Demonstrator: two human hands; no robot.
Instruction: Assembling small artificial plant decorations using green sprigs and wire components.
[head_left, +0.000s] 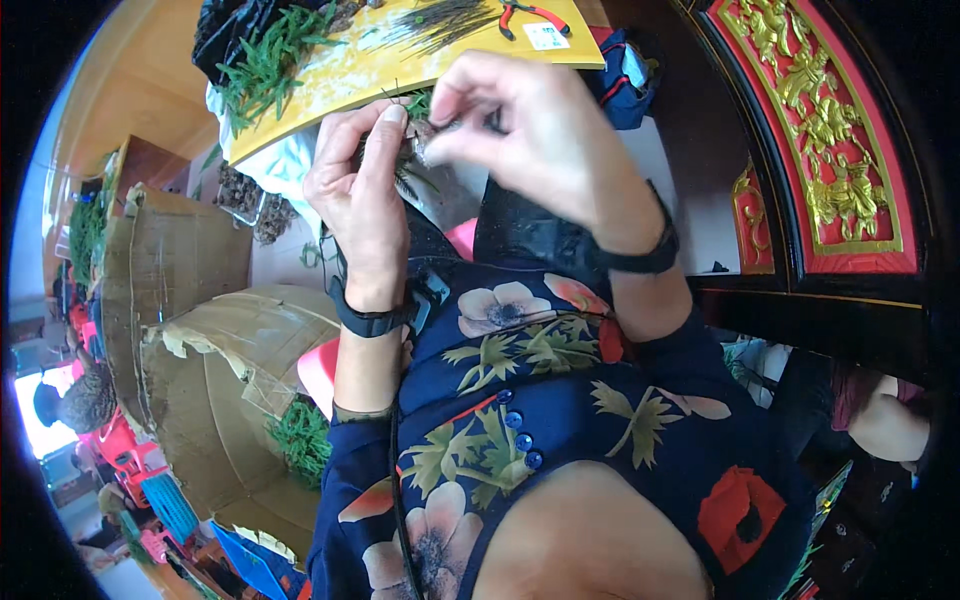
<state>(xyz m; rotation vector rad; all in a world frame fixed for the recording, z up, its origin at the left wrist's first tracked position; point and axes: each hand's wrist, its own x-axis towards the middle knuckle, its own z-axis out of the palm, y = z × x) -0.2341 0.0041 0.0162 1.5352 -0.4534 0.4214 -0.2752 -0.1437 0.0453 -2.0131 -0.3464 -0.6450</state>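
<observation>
a small sprig of dark green needle-like leaves (408, 172) sits pinched between fingertips. its stem end points up, its leaves hang down, partly hidden.

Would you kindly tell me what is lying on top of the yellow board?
On the yellow board lie green plastic sprigs, dark needle sprigs and red-handled pliers. Both hands cover its near edge.

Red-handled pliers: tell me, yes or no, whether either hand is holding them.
No: the red-handled pliers lie on the yellow board, while both hands pinch a small dark sprig below it.
</observation>
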